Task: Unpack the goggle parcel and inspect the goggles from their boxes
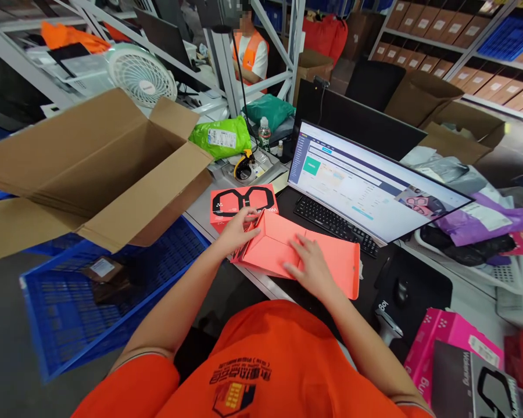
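An opened coral-red cardboard box (273,232) lies on the desk in front of me, its long lid flap (336,255) folded out to the right. My left hand (239,233) grips the box's left end, thumb on the inner side and fingers over the edge. With fingers spread, my right hand (310,266) rests on the box near the fold of the flap. Just behind my left hand sits a closed coral box (221,203) printed with a black looped outline.
A large open carton (157,191) and a blue crate (70,325) stand left. Behind the box are a monitor (366,180) and keyboard (326,219). At right lie a mouse (401,291), a scanner (387,326) and a pink box (444,337). A person (255,55) sits beyond.
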`<state>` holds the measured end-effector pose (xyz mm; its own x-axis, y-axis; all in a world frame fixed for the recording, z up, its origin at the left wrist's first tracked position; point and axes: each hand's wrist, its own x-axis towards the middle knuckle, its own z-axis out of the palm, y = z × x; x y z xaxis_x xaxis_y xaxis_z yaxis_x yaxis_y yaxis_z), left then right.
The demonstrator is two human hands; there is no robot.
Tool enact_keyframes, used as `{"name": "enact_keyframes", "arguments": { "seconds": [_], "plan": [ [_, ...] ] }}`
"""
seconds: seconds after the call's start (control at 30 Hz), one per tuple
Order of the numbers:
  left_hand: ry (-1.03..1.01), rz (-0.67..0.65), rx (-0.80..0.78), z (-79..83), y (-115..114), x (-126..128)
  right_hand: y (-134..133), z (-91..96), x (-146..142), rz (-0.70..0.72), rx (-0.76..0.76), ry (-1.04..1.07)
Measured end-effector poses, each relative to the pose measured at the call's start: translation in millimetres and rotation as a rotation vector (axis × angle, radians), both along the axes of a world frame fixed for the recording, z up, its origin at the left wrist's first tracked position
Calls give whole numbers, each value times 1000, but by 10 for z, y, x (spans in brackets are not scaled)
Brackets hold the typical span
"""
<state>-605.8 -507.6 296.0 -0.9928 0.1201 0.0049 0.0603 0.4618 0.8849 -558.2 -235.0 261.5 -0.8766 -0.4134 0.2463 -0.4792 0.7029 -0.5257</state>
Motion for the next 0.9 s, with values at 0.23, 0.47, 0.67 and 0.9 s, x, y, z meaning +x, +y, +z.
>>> {"name": "enact_keyframes", "arguments": {
  "seconds": [0.23, 0.47, 0.67, 0.9],
  "plan": [
    [165, -536, -552, 317, -31, -394, -186, -74, 279, 46, -120, 252],
    [170, -643, -701, 301, -126, -566, 3, -63, 643, 419, -20, 698],
    [223, -466, -733, 419, -1, -521, -16, 60, 563, 671, 76, 577],
    [-427, 130, 106, 192, 120, -799, -182, 82, 621, 661, -96, 167]
  ]
}}
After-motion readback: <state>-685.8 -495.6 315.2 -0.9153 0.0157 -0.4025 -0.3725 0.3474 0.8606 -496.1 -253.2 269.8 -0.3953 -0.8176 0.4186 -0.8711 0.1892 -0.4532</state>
